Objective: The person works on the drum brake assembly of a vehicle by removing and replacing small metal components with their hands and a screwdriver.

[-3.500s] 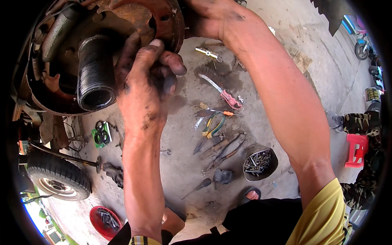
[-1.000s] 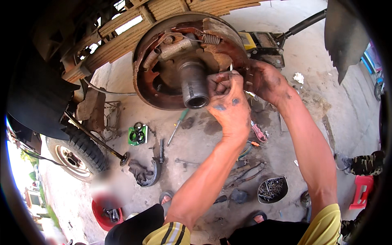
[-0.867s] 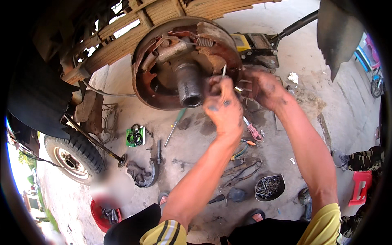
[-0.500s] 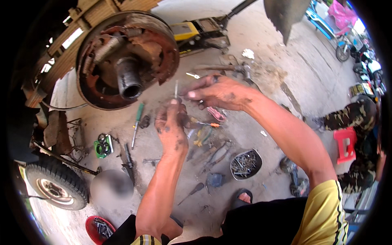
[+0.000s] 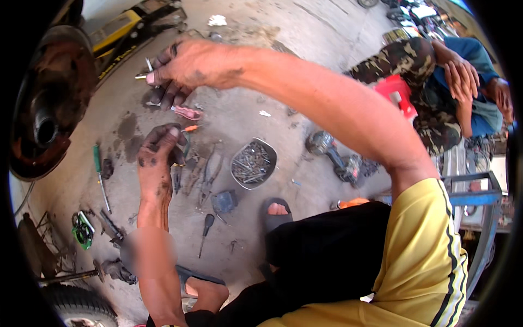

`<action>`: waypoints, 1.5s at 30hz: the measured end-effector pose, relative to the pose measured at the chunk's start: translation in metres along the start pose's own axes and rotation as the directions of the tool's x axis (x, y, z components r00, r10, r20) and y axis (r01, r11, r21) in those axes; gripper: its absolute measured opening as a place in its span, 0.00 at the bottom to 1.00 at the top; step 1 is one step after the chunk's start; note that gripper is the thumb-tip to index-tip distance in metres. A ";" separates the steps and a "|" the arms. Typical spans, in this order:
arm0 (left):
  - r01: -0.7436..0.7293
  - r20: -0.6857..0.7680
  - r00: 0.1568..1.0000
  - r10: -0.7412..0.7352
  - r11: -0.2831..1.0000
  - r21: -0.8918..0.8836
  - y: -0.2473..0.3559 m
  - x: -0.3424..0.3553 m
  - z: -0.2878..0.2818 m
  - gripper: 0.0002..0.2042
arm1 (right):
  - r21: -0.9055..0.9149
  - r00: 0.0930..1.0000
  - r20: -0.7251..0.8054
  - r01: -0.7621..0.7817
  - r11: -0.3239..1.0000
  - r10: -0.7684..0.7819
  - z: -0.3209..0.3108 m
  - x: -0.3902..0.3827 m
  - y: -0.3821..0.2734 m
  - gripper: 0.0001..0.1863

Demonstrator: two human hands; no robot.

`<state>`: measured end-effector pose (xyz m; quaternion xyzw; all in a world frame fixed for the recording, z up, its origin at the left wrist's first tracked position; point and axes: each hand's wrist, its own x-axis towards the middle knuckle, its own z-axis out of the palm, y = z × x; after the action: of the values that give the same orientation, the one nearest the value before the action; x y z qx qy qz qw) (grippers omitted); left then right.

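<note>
My right hand (image 5: 182, 68), smeared with dark grease, is closed with a thin metal pin (image 5: 140, 77) pinched at its fingertips. A second short, pale metal piece (image 5: 148, 64) sticks up beside that pin from the same fingers. Lower down, my left hand (image 5: 158, 144) is held with thumb and fingers pressed together; whatever it may hold is hidden. Just past those fingers shows an orange-handled tool (image 5: 189, 128), apparently on the floor. The rusty brake assembly with its hollow axle end (image 5: 46, 131) stands at the left, apart from both hands.
A metal bowl of bolts (image 5: 254, 163), pliers (image 5: 208, 177), a green-handled screwdriver (image 5: 97, 158), a dark screwdriver (image 5: 206, 234) and a cordless power tool (image 5: 335, 155) lie on the floor. A yellow-and-black floor jack (image 5: 117, 30) is behind. Another person (image 5: 463, 82) sits at right.
My view has swung right, so the brake assembly sits farther left and more of the seated person shows. A thin pin stood in my left fingers; now my right fingers hold one, and my hands are farther apart.
</note>
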<state>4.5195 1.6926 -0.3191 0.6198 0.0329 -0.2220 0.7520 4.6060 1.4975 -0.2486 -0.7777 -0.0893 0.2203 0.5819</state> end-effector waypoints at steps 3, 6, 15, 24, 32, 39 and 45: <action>-0.138 0.215 0.974 0.066 0.931 0.338 -0.046 0.006 0.004 0.13 | -0.081 0.992 -0.099 -0.089 0.993 0.080 -0.011 -0.059 -0.030 0.17; -0.433 0.440 0.887 0.139 0.582 0.688 -0.059 -0.006 0.014 0.11 | -0.272 0.990 -0.088 -0.132 0.953 0.112 -0.009 -0.110 -0.018 0.17; -0.725 0.694 0.688 0.212 0.251 0.641 -0.094 -0.001 0.028 0.12 | 0.503 0.710 -0.573 -0.090 0.860 0.410 0.037 -0.217 0.101 0.14; -0.780 0.760 0.623 0.184 0.213 0.588 -0.105 0.001 0.057 0.17 | 0.668 0.431 -0.684 0.045 0.743 0.588 0.123 -0.251 0.189 0.15; -0.630 0.627 0.776 0.069 0.117 0.768 -0.131 0.002 0.088 0.23 | 0.570 0.467 -0.717 -0.036 0.821 0.518 0.123 -0.240 0.188 0.11; -0.674 0.678 0.734 0.037 0.151 0.723 -0.127 0.012 0.083 0.15 | 0.581 0.474 -0.703 -0.047 0.812 0.530 0.124 -0.244 0.196 0.11; -0.632 0.669 0.741 -0.052 0.282 0.722 -0.131 0.017 0.072 0.12 | 0.644 0.482 -0.683 0.041 0.764 0.549 0.123 -0.245 0.205 0.10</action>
<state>4.4692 1.6024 -0.4280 0.8249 -0.4495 -0.2234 0.2600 4.3099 1.4443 -0.4116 -0.5693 0.3993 -0.0799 0.7142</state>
